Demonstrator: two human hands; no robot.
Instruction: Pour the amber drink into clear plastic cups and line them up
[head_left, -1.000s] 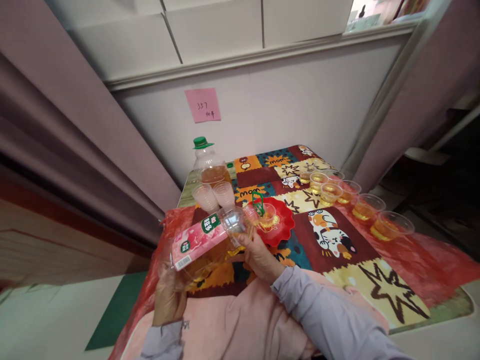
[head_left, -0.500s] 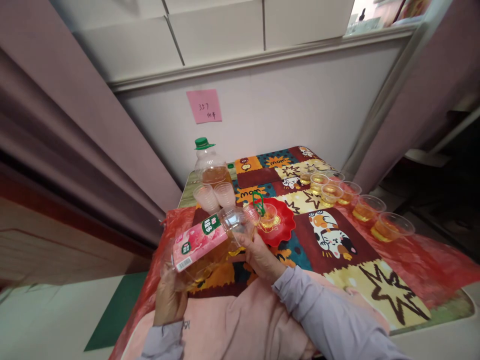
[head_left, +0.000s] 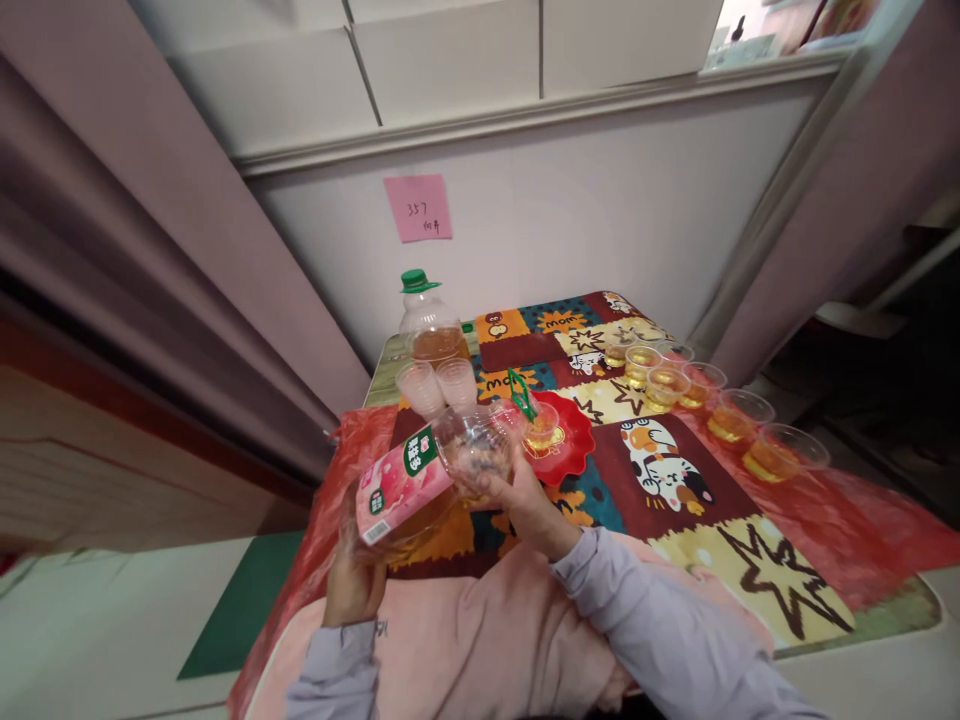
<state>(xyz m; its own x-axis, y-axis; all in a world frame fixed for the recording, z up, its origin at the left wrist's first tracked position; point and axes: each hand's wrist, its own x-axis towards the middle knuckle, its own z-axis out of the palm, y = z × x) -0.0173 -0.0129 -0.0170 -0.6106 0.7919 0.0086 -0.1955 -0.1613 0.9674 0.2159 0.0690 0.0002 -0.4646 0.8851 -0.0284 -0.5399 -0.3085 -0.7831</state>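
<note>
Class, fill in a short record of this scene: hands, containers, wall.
Left hand: holding tilted bottle, base end
Right hand: holding it near the top
Tilted bottle: pink label, top toward red plate
Red plate: cup of yellow liquid on it
Standing bottle: green cap, behind two stacks of cups
Right side: cups of yellow liquid
Wall: pink note

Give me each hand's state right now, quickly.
Left hand: holding the lower end of a clear plastic bottle with a pink label.
Right hand: holding the same bottle towards its neck end.
</note>
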